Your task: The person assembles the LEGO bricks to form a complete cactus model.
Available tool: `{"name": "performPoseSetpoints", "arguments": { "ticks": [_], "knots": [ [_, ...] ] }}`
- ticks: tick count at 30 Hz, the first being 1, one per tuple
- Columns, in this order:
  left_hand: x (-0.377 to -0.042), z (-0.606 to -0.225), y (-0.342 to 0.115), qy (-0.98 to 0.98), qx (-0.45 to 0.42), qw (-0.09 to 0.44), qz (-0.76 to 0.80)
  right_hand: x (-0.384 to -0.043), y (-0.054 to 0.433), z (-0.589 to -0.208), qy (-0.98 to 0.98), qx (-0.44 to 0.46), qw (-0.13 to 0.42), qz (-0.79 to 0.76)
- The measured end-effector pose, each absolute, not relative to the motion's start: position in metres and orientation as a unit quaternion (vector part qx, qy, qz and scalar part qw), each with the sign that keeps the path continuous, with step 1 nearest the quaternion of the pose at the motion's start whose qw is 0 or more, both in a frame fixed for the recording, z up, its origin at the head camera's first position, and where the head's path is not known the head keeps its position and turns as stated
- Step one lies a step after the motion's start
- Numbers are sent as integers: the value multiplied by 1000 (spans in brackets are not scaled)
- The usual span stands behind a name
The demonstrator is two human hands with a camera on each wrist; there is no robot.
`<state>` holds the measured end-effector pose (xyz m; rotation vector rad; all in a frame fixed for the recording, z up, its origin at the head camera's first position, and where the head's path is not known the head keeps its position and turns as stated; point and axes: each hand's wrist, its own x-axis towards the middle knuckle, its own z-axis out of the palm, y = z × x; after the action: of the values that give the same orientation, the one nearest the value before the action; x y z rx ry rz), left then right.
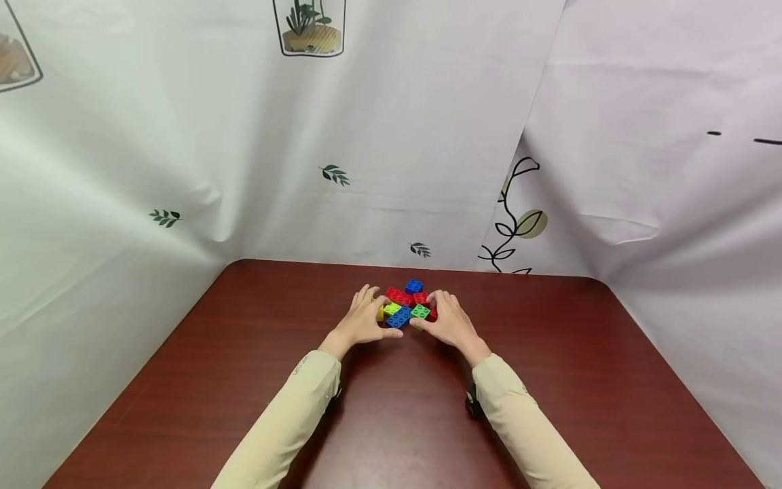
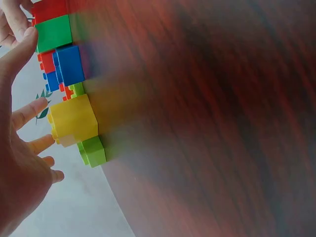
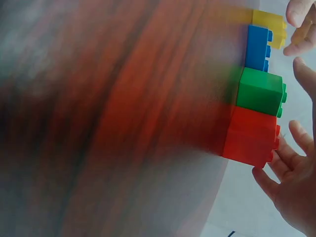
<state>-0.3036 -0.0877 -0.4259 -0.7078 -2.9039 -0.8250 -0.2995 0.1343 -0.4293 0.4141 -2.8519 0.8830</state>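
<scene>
Stretching cream sleeves [image 1: 299,407] forward toward a white leaf-printed cloth [image 1: 391,115], over a dark red wood-grain table [image 1: 415,421], leaving broad tabletop out to both side edges. Curving the left hand [image 1: 358,322] and right hand [image 1: 452,322] around clustered toy building bricks [image 1: 400,316] near the far edge, holding fingers and thumbs apart: left just beside a yellow brick [image 2: 74,118], right just beside a short red brick [image 3: 251,138], without showing whether touching. Enclosing a long red brick [image 1: 399,297], a long blue brick [image 1: 397,318] and a green four-stud brick [image 1: 420,311], leaving a narrow gap between thumb tips.

Left grip [image 1: 363,320] and right grip [image 1: 451,322] face each other, outspread.
</scene>
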Motion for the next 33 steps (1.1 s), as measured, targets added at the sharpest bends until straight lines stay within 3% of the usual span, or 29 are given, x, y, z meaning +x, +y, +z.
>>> {"name": "performPoseSetpoints", "arguments": {
  "ticks": [14, 33],
  "knots": [
    [-302, -432, -75, -924, -266, 123, -247, -300, 139, -433, -941, 128, 65, 306],
    [-293, -432, -59, -954, -170, 22, -247, -300, 137, -441, -933, 95, 59, 342]
  ]
}}
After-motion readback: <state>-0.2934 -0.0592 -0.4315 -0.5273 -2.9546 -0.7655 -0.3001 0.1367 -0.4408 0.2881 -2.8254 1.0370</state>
